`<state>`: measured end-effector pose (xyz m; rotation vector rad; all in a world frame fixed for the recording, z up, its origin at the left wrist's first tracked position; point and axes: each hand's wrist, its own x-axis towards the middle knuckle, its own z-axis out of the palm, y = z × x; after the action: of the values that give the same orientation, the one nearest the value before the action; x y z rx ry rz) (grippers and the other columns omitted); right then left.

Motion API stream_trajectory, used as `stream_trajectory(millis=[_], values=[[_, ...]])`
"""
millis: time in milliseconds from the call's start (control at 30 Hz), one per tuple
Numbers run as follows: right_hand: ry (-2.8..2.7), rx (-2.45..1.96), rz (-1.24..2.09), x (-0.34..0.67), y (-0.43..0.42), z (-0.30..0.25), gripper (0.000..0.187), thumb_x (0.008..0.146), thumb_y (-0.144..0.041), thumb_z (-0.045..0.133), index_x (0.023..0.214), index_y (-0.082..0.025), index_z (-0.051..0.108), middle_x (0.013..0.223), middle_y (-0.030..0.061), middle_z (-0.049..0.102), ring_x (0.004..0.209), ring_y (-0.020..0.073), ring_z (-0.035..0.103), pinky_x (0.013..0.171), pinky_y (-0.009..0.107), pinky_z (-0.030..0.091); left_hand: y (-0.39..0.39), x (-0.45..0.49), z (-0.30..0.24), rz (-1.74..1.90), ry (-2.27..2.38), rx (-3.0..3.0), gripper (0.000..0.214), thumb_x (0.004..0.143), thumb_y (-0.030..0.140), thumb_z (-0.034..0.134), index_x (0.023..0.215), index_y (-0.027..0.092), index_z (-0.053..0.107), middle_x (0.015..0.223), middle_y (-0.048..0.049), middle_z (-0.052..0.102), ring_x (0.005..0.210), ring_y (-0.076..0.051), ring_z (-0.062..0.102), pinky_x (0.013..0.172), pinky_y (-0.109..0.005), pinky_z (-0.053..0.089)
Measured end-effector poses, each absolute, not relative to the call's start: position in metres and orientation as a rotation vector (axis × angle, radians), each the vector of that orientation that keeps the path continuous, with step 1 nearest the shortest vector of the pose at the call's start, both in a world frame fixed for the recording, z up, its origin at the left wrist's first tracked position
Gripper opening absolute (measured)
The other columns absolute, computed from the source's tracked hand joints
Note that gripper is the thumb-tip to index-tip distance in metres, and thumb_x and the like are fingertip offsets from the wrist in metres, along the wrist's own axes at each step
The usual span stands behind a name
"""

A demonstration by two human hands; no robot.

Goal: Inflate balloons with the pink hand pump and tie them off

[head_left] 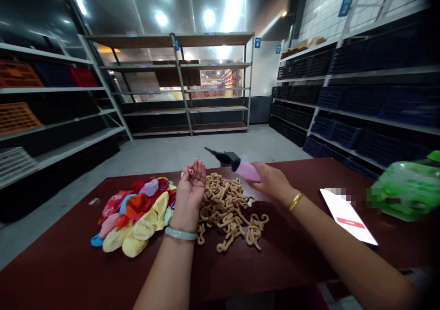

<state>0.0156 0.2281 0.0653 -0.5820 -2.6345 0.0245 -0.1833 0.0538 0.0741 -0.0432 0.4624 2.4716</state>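
My left hand (193,186) is turned palm up over the middle of the table, a jade-coloured bangle on its wrist. Its thumb and curled fingers hold a small pink tube-like piece (191,171). My right hand (273,181), with a gold bracelet, grips a tool by its pink handle (249,171). The tool's black head (223,157) narrows to a thin tip that points left, above and apart from my left hand; its exact kind is unclear. Below both hands lies a heap of tan, curled, rope-like strands (228,209). My left forearm hides part of it.
A pile of colourful cloth pieces (137,213) lies left on the dark red table (282,255). To the right are a white card with a red mark (347,216) and a green plastic package (409,188). Shelves with crates (347,99) line both sides; a rack (187,85) stands behind.
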Motion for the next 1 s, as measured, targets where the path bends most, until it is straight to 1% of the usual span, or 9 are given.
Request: stream_trajectory(millis=[67, 167, 333, 533, 667, 800, 900, 1000], values=[[-2.62, -0.454, 0.035, 0.002, 0.211, 0.063, 0.057, 0.084, -0.054, 0.055, 0.129, -0.02, 0.047, 0.116, 0.0116, 0.063, 0.098, 0.0258, 0.062, 0.077, 0.033, 0.043, 0.052, -0.186, 0.072, 2.523, 0.462, -0.055, 0.03, 0.096, 0.021, 0.044, 0.072, 0.011, 0.058, 0.088, -0.0112, 0.073, 0.093, -0.021, 0.07, 0.081, -0.034, 0.058], [-2.669, -0.4, 0.057, -0.007, 0.198, 0.052, 0.054, 0.083, -0.057, 0.056, 0.123, -0.021, 0.051, 0.11, 0.0105, 0.065, 0.095, 0.0258, 0.063, 0.075, 0.033, 0.043, 0.052, -0.189, 0.069, 2.591, 0.499, -0.059, 0.027, 0.095, 0.021, 0.046, 0.073, 0.012, 0.058, 0.088, -0.0106, 0.073, 0.091, -0.02, 0.07, 0.081, -0.033, 0.057], [-2.717, -0.406, 0.063, -0.004, 0.202, 0.037, 0.05, 0.083, -0.055, 0.056, 0.121, -0.023, 0.051, 0.107, 0.01, 0.065, 0.094, 0.0261, 0.063, 0.073, 0.033, 0.042, 0.056, -0.188, 0.065, 2.585, 0.578, 0.044, 0.024, 0.095, 0.025, 0.047, 0.076, 0.014, 0.058, 0.092, -0.0104, 0.073, 0.092, -0.021, 0.07, 0.087, -0.036, 0.054], [-2.734, -0.412, 0.056, -0.001, 0.204, 0.04, 0.049, 0.08, -0.05, 0.06, 0.12, -0.024, 0.052, 0.104, 0.0082, 0.066, 0.087, 0.0252, 0.064, 0.066, 0.032, 0.04, 0.063, -0.182, 0.06, 2.591, 0.748, 0.162, 0.018, 0.091, 0.027, 0.054, 0.078, 0.015, 0.055, 0.096, -0.0123, 0.072, 0.092, -0.021, 0.07, 0.092, -0.039, 0.05], [-2.717, -0.427, 0.072, 0.001, 0.205, 0.039, 0.049, 0.08, -0.054, 0.057, 0.119, -0.024, 0.053, 0.101, 0.0075, 0.067, 0.084, 0.0247, 0.064, 0.063, 0.031, 0.038, 0.067, -0.176, 0.057, 2.603, 0.854, 0.305, 0.017, 0.087, 0.03, 0.061, 0.08, 0.015, 0.055, 0.098, -0.0121, 0.072, 0.091, -0.021, 0.07, 0.092, -0.038, 0.05], [-2.706, -0.438, 0.073, 0.005, 0.207, 0.039, 0.05, 0.078, -0.052, 0.061, 0.119, -0.025, 0.053, 0.101, 0.0069, 0.068, 0.085, 0.0249, 0.064, 0.063, 0.031, 0.038, 0.071, -0.169, 0.053, 2.582, 0.989, 0.413, 0.018, 0.084, 0.03, 0.065, 0.085, 0.015, 0.055, 0.095, -0.0111, 0.073, 0.091, -0.019, 0.07, 0.092, -0.035, 0.048], [-2.697, -0.437, 0.089, 0.008, 0.21, 0.039, 0.049, 0.079, -0.053, 0.059, 0.12, -0.025, 0.053, 0.102, 0.0068, 0.068, 0.086, 0.0247, 0.064, 0.064, 0.031, 0.038, 0.075, -0.16, 0.051, 2.547, 1.051, 0.442, 0.022, 0.082, 0.034, 0.067, 0.084, 0.016, 0.054, 0.094, -0.0104, 0.073, 0.09, -0.019, 0.069, 0.091, -0.037, 0.049], [-2.685, -0.424, 0.128, 0.01, 0.213, 0.039, 0.047, 0.08, -0.053, 0.059, 0.117, -0.024, 0.054, 0.102, 0.0069, 0.068, 0.086, 0.0243, 0.064, 0.065, 0.031, 0.038, 0.078, -0.148, 0.051, 2.498, 1.057, 0.476, 0.027, 0.078, 0.037, 0.07, 0.085, 0.016, 0.053, 0.097, -0.0113, 0.072, 0.091, -0.021, 0.069, 0.086, -0.038, 0.051]])
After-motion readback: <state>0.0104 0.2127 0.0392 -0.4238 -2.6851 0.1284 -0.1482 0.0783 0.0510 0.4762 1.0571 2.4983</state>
